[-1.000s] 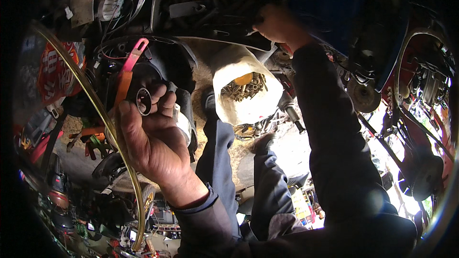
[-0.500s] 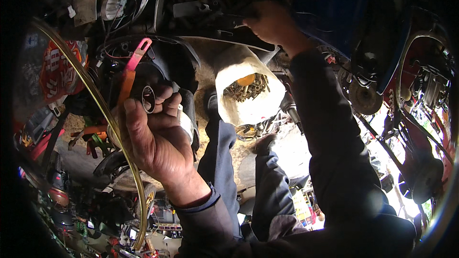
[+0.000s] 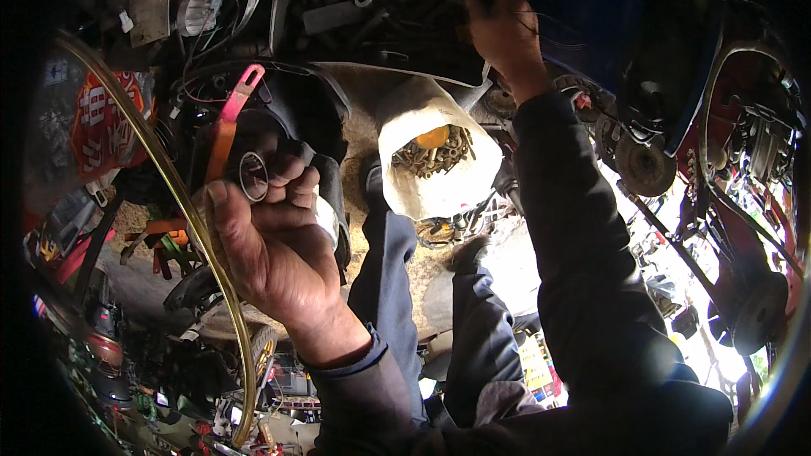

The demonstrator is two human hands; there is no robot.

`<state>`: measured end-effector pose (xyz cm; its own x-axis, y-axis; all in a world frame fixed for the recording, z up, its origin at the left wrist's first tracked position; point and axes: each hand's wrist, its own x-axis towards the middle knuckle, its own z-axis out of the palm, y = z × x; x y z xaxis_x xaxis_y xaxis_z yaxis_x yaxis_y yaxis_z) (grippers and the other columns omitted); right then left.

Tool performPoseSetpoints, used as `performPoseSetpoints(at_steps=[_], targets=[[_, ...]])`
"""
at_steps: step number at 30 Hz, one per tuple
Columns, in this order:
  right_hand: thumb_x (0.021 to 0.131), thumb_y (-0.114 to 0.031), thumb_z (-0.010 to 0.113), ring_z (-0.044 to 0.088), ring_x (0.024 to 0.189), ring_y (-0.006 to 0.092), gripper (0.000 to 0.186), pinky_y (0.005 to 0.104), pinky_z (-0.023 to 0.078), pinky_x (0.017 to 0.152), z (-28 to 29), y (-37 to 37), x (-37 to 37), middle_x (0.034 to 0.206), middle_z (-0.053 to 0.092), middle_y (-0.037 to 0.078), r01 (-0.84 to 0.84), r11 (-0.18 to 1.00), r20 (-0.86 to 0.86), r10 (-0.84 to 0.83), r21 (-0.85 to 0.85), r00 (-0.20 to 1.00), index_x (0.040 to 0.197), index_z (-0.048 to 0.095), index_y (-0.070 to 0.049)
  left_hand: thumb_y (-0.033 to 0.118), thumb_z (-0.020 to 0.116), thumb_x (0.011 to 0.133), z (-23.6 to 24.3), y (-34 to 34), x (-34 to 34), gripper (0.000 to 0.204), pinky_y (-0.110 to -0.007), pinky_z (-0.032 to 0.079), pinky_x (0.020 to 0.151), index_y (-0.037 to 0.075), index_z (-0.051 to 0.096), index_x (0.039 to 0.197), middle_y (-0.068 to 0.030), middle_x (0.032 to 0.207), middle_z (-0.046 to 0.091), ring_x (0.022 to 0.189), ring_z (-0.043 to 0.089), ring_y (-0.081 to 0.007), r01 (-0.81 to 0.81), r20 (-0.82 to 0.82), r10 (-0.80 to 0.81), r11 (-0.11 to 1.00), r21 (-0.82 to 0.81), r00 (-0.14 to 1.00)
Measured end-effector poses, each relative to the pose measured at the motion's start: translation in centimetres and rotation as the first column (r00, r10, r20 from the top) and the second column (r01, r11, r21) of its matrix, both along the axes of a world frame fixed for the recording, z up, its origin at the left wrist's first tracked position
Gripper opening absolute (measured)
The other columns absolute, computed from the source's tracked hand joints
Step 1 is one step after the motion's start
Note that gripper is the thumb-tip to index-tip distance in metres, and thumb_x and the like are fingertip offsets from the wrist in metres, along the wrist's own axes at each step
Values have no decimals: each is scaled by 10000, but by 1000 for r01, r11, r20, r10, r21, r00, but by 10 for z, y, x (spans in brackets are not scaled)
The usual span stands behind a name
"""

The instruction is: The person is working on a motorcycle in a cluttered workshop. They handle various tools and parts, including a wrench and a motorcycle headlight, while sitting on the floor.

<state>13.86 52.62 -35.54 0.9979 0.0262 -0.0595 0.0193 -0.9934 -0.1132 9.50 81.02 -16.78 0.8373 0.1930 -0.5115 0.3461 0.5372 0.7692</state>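
My left hand [image 3: 287, 262] is raised palm up with its fingers curled, holding a thin metal ring [image 3: 242, 176] that looks like a hose clamp between thumb and fingers. My right hand [image 3: 510, 38] reaches over the right part of a dark tray [image 3: 397, 67] of loose metal parts and tools. Its fingers are bent together; what they grip, if anything, is lost in shadow. Left of that hand in the tray lies a grey tool with an open-ended jaw [image 3: 338, 17]. Below the tray stands a white bag [image 3: 443, 201] holding many bolts and nuts [image 3: 439, 160] and a round orange-yellow piece [image 3: 433, 137].
A clear yellowish hose [image 3: 154, 139] curves down past my left hand. Behind that hand a pink and orange bar [image 3: 228, 122] sticks up. At far left lies a red printed plastic bag [image 3: 106, 122]. A blue panel [image 3: 591, 25] and machine parts [image 3: 646, 169] crowd the right.
My right hand has shifted right and up over the tray, turning at the wrist. The grey tool lies at a slightly different angle. My left hand has barely moved and still holds the ring.
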Motion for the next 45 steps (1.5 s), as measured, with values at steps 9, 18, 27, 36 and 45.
performPoseSetpoints(at_steps=[9, 18, 27, 36, 45], targets=[[869, -176, 638, 660, 827, 294, 133, 385, 550, 703, 13, -2, -19, 926, 659, 97, -93, 962, 274, 21, 255, 961, 947, 696, -84, 379, 549, 986, 3, -6, -11, 357, -372, 572, 818, 29, 616, 1002, -174, 1108, 662, 910, 661, -220, 1, -6, -1, 999, 33, 1000], [798, -35, 761, 648, 832, 118, 446, 257, 532, 712, 150, 85, -107, 1039, 680, 78, 516, 96, -507, -105, 851, 856, 1215, 605, -40, 259, 677, 918, 12, -25, -20, 261, -361, 550, 757, 54, 565, 1035, -158, 996, 680, 813, 654, -193, 148, -94, -131, 967, 209, 987], [690, -92, 770, 659, 875, 355, 546, 388, 558, 767, 169, 117, -87, 1027, 641, 181, 120, 271, -118, -22, 955, 993, 1203, 597, -23, 183, 663, 928, 16, -38, -28, 254, -249, 423, 879, 21, 587, 1108, -22, 1038, 588, 983, 528, -92, 427, -189, -390, 875, 229, 901], [749, -86, 725, 664, 739, 247, 465, 318, 545, 666, 156, 104, -89, 949, 663, 156, 400, 229, -358, -206, 887, 911, 1181, 592, 21, 293, 582, 971, 11, -35, -21, 290, -318, 543, 734, 33, 548, 1094, -119, 989, 643, 832, 639, -181, 497, -277, -428, 825, 268, 860], [766, -169, 701, 670, 739, 342, 245, 398, 534, 633, 95, 71, -63, 849, 670, 166, 403, 632, -274, -296, 663, 915, 961, 648, -31, 330, 588, 963, 15, -33, -18, 329, -335, 541, 758, 41, 549, 1116, -167, 1031, 654, 851, 638, -205, 468, -294, -389, 837, 282, 873]])
